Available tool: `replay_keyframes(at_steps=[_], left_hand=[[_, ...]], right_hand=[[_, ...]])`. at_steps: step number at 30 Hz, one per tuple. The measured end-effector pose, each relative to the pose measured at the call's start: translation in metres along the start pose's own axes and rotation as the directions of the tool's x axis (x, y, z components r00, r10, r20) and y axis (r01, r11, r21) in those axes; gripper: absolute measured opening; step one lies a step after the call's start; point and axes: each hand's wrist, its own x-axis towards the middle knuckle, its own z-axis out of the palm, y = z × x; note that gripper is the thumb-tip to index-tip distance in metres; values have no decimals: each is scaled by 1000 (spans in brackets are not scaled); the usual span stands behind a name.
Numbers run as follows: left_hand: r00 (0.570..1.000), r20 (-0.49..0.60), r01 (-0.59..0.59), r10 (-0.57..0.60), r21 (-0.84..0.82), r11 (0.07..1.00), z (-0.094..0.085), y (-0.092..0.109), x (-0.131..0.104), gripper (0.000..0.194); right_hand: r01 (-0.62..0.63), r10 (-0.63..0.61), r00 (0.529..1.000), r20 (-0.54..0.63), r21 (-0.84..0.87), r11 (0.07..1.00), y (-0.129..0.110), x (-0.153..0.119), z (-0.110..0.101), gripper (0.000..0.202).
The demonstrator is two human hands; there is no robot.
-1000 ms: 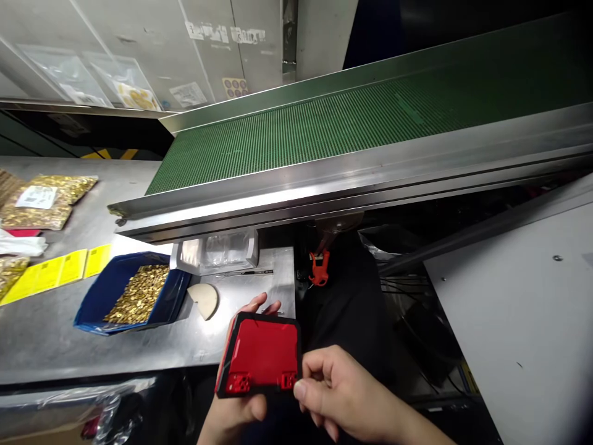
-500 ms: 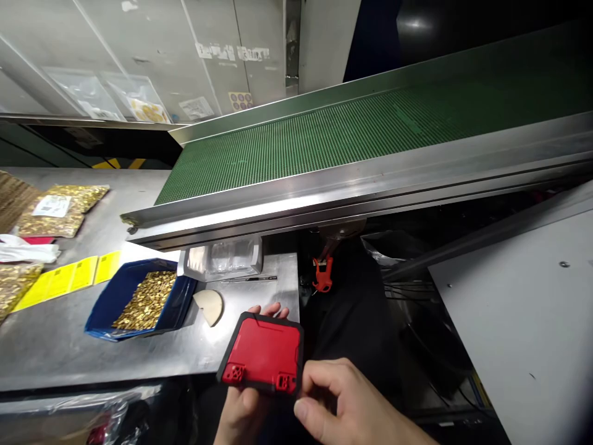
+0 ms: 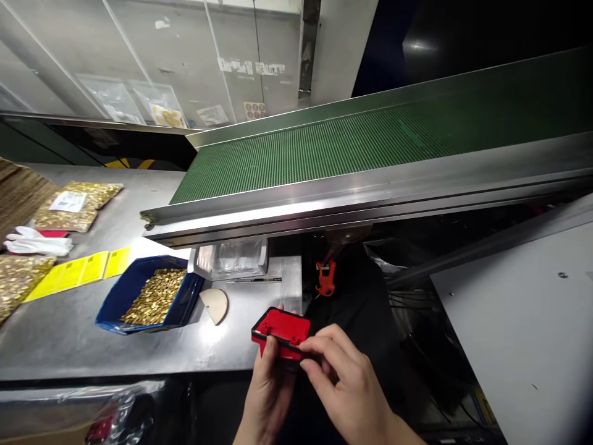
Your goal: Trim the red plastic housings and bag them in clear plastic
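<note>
Below conveyor (image 3: 296,151), red case (image 3: 286,324) in part-hidden left grip (image 3: 271,378), right grip (image 3: 346,376) pinching edge

The head-worn camera is looking forward and down, framing the left hand (image 3: 272,384) and right hand (image 3: 354,380) close at six o'clock, the bench (image 3: 60,346) toward eight and a farther conveyor (image 3: 296,151) reaching toward two, where gloom is perhaps hiding detail.

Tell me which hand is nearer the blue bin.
Left. The left hand holds the red case, right of the blue bin; the right hand is farther right, at the case's edge.
</note>
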Motion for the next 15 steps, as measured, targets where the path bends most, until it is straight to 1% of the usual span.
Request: replay_keyframes(at_steps=[2, 6, 10, 12, 15], left_hand=[[1000, -20, -5, 6, 4, 1000, 4, -1, 1, 48], [998, -66, -6, 5, -5, 1000, 12, -1, -2, 30], [993, -114, -10, 14, 37, 999, 21, 1, -5, 23], [989, -148, -5, 12, 48, 999, 24, 2, -7, 23], [985, -172, -7, 18, 67, 998, 27, 4, -8, 24]], right_hand=[[-18, 18, 1000, -23, -22, 1000, 1, 1, 2, 18], [-48, 47, 999, -19, -10, 999, 2, 3, 2, 17], [-65, 65, 998, 2, -15, 998, 4, 3, 1, 17], [-19, 19, 1000, 6, -44, 999, 7, 3, 0, 21], [127, -123, 992, 36, -136, 983, 13, 3, -1, 30]])
